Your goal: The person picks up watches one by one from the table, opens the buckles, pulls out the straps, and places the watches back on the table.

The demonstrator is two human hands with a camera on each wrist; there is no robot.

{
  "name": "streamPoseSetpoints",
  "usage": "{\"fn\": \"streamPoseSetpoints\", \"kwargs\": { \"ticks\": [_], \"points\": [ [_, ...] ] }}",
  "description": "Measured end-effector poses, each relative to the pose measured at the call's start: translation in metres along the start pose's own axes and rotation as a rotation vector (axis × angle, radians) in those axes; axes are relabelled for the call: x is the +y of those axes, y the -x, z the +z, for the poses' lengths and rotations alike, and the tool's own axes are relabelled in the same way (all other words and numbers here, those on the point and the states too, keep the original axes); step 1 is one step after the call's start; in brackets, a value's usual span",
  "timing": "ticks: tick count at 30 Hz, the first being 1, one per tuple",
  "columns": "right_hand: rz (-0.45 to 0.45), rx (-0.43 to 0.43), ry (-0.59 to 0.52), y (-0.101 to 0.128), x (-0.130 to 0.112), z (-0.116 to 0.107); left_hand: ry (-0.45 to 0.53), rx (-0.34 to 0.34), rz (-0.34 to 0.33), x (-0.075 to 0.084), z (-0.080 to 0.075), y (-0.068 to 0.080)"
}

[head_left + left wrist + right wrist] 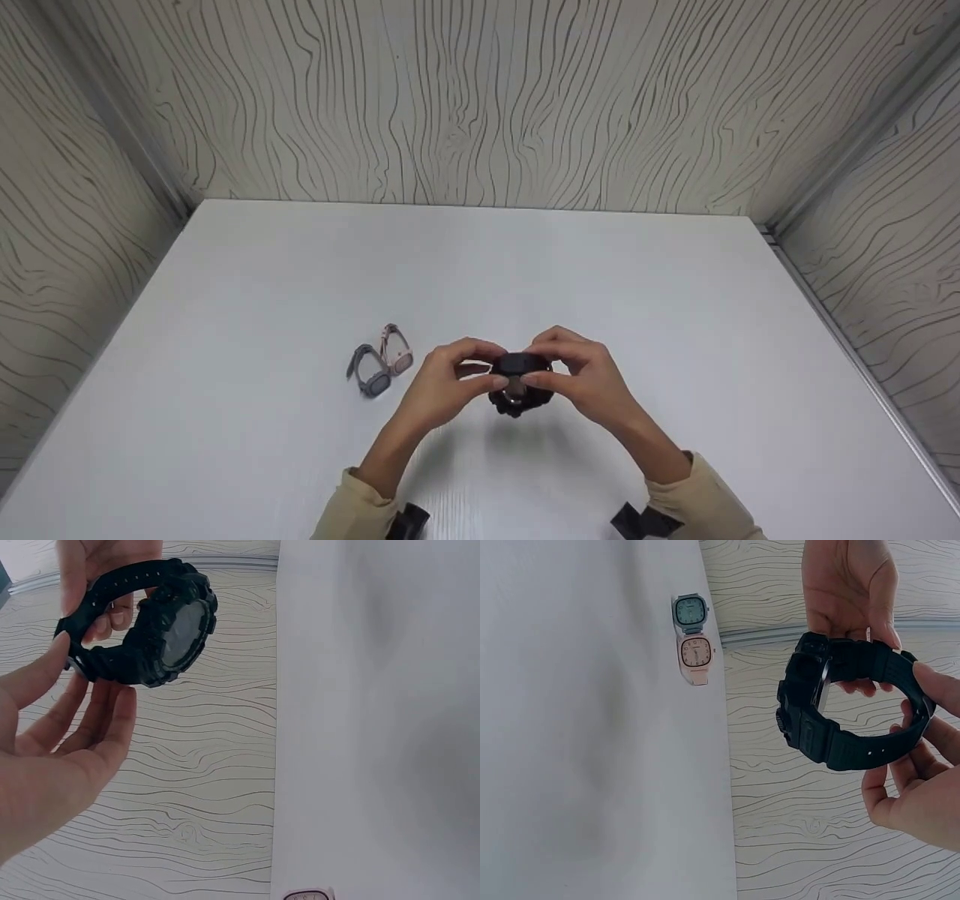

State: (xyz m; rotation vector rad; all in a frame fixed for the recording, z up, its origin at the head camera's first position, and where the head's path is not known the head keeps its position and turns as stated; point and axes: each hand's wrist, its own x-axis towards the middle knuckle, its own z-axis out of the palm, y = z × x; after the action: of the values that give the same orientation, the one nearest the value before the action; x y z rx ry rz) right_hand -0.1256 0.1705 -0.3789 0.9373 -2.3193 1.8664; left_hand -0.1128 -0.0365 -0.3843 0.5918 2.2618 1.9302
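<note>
A chunky black wristwatch (516, 382) with its strap closed in a loop is held just above the white table (300, 262), near the front middle. My left hand (480, 367) pinches the strap at the left side and my right hand (551, 364) pinches it at the right. In the left wrist view the black watch (161, 630) shows its round dark face, with my left fingers (90, 720) under the strap. In the right wrist view the black watch (817, 712) is side-on and my right fingers (922, 765) curl round the strap.
A small grey watch (371, 373) and a small pink watch (396, 351) lie side by side on the table, just left of my left hand. Wood-grain walls (480, 97) close in the table at the back and on both sides.
</note>
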Motion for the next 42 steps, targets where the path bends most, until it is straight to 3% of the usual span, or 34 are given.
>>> {"fn": "streamPoseSetpoints", "kwargs": {
  "ticks": [6,15,27,31,42],
  "points": [
    [-0.006,-0.016,-0.022,0.001,0.000,0.001,-0.015,0.002,0.008,0.000,0.001,0.001],
    [0.030,-0.031,-0.013,0.001,-0.001,0.001,-0.066,0.065,0.052,-0.003,0.004,0.001],
    [0.008,-0.026,0.122,-0.003,-0.031,0.004,-0.100,0.136,0.059,-0.001,0.004,0.003],
    [-0.023,-0.026,0.101,-0.003,-0.028,0.003,-0.099,0.141,0.046,0.000,0.004,0.004],
    [-0.005,-0.011,0.011,-0.001,-0.002,-0.003,-0.073,0.144,0.011,0.001,0.003,0.006]
  ]
}}
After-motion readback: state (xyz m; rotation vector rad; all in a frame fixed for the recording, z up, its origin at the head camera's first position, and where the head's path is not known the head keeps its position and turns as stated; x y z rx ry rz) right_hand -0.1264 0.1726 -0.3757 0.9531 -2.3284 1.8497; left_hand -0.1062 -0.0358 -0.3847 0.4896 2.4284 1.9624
